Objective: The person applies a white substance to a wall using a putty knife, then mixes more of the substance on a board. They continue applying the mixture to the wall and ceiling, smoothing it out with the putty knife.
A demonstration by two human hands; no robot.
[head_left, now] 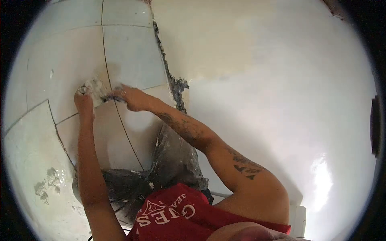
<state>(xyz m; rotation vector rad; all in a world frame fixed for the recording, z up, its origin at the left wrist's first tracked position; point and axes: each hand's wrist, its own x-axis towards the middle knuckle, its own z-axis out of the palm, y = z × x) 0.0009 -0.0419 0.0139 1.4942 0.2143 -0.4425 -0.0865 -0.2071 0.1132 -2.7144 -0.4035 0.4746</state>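
Note:
My left hand (83, 98) is closed at the edge of a whitish, wet-looking lump of paste (96, 90) over the floor tiles. What its fingers grip is too small to make out. My right hand (128, 96) is closed too, just right of the paste, with a dark, thin thing at its fingers that I cannot identify. Both hands are above pale tiles (132, 52) with dark joints between them, close to where several joints meet.
A smooth, glossy pale surface (261, 120) fills the right side, bordered by a rough dark strip (177, 86). Grey smears (50, 180) mark the floor at lower left. My legs in dark, stained trousers (173, 160) are folded below my hands. A dark object (375, 126) stands at the far right edge.

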